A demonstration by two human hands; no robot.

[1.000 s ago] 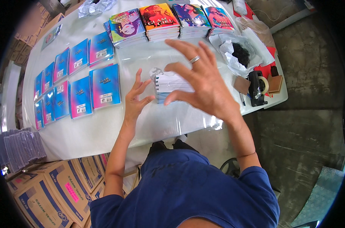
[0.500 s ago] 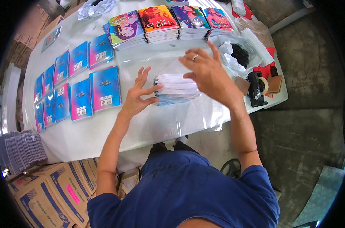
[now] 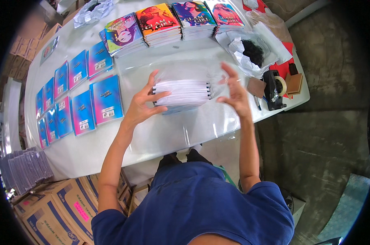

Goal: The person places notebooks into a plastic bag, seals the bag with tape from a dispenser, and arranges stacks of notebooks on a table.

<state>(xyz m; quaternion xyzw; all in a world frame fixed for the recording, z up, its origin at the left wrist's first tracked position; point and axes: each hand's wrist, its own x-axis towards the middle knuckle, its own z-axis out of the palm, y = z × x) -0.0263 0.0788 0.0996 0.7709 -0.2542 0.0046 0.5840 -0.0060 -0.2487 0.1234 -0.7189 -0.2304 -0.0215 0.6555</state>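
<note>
A stack of spiral notebooks (image 3: pixel 181 92) lies on the table in front of me, page edges toward me and a blue cover at the bottom. Thin clear plastic film (image 3: pixel 172 70) spreads around and behind it. My left hand (image 3: pixel 145 101) is at the stack's left end, fingers apart, with the index finger and thumb against its near side. To the right of the stack, my right hand (image 3: pixel 234 94) is raised and open, its fingers spread and slightly blurred. Clear film shows beside those fingers; whether they touch it I cannot tell.
Blue-pink notebooks (image 3: pixel 106 98) lie in two rows at left. Stacks of notebooks with colourful covers (image 3: pixel 158 24) line the back. At right are a tape dispenser (image 3: pixel 271 90), a pen (image 3: pixel 257 103) and crumpled wrapping (image 3: pixel 238 51). Cardboard boxes (image 3: pixel 58 212) stand below left.
My right hand has moved from above the stack's right end out to the right and opened wider, uncovering that end. My left hand remains at the left end. The whole view has shifted slightly.
</note>
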